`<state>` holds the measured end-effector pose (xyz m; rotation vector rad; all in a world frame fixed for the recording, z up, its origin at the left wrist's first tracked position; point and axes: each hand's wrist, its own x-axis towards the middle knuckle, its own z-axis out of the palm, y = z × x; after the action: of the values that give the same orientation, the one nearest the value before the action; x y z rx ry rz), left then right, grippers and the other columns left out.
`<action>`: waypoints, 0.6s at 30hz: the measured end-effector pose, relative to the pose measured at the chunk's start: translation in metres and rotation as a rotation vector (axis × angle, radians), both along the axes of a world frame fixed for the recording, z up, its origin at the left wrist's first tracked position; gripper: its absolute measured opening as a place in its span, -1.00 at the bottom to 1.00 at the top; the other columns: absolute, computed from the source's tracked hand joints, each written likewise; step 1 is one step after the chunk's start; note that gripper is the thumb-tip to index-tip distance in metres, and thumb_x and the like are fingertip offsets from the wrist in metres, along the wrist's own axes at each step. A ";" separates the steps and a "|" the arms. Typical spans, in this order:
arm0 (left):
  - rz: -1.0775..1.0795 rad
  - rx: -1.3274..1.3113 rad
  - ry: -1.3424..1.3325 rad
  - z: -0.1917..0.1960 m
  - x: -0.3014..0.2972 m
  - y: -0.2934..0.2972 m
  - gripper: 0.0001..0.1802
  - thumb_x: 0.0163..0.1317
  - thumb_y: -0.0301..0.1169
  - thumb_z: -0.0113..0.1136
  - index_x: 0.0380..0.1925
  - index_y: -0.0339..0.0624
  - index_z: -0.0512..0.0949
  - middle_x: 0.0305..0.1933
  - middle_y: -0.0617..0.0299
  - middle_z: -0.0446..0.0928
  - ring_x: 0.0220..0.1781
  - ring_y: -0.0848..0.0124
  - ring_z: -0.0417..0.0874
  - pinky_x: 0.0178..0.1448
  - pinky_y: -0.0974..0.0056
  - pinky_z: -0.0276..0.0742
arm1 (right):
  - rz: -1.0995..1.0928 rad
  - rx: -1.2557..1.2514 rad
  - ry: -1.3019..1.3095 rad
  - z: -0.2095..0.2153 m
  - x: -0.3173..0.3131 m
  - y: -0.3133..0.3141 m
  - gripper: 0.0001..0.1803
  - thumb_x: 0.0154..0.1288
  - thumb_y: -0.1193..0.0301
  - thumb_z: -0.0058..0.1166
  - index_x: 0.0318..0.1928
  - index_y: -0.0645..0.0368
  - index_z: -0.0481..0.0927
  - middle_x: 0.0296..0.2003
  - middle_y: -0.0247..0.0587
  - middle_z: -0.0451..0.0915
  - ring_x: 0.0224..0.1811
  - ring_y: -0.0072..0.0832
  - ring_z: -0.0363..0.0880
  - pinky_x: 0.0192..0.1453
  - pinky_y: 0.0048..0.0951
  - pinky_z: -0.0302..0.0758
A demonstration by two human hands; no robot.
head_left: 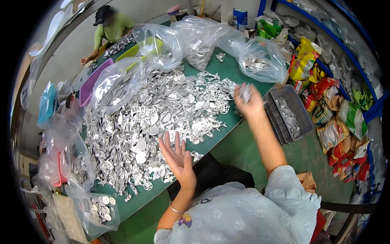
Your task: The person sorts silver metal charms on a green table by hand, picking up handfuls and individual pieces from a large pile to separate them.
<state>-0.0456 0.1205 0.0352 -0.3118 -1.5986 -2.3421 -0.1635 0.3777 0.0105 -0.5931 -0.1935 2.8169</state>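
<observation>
A wide heap of small silver metal charms (134, 122) covers much of the green table (136, 205), with discs and openwork shapes among them. My left hand (177, 160) is open over the heap's near edge, fingers spread and nothing in them. Out at the table's right edge, my right hand (251, 103) is closed around a clump of silver metal pieces (245, 92), somewhat blurred. Below and right of that hand stands a grey plastic crate (275, 118) with more silver pieces inside.
Clear plastic bags of metal pieces (262, 67) line the table's far side, near a purple tray (90, 87). A bag of round discs (95, 219) lies at the near left. Colourful sacks (325, 110) fill the right side by blue shelving. Another person (115, 30) sits at the far left.
</observation>
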 end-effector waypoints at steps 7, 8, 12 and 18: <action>-0.045 -0.266 -0.035 -0.016 -0.002 -0.003 -0.30 0.12 -0.63 -0.07 0.30 -0.15 0.00 0.38 -0.01 -0.09 0.40 0.08 0.01 0.35 0.03 0.00 | -0.191 0.916 -0.165 0.008 -0.097 0.123 -0.50 0.36 0.26 -0.24 0.18 0.33 0.18 0.15 0.02 0.28 0.12 -0.15 0.31 0.20 -0.15 0.24; 0.010 -0.443 -0.006 -0.017 -0.003 -0.009 -0.33 0.10 -0.63 -0.04 0.26 -0.17 0.07 0.36 -0.03 -0.07 0.39 0.05 0.01 0.35 0.04 0.02 | -0.176 1.124 -0.249 0.005 -0.089 0.101 -0.48 0.34 0.26 -0.20 0.20 0.31 0.17 0.18 -0.01 0.25 0.18 -0.18 0.26 0.23 -0.18 0.19; 0.029 -1.037 0.128 -0.013 -0.006 -0.014 -0.49 0.02 -0.56 0.14 0.06 -0.14 0.37 0.32 -0.06 0.01 0.35 -0.13 0.00 0.31 -0.13 0.03 | -0.459 2.168 -0.105 -0.003 -0.039 0.034 -0.60 0.05 0.44 0.11 -0.03 0.20 0.46 0.01 0.01 0.39 0.07 -0.12 0.33 0.18 -0.28 0.22; -0.041 -1.621 0.373 -0.025 -0.015 -0.024 -0.51 -0.04 -0.42 0.26 -0.02 -0.03 0.46 0.33 -0.02 0.02 0.36 -0.20 -0.07 0.22 -0.39 -0.06 | 0.113 2.738 0.168 -0.004 0.012 -0.026 -0.67 -0.08 0.43 0.24 -0.21 0.16 0.57 0.04 -0.25 0.38 0.11 -0.20 0.24 0.14 -0.19 0.14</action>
<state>-0.0604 0.0965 0.0101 -0.9514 -2.7641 -0.3922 -0.1512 0.3513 0.0066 0.4092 -2.7000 0.4014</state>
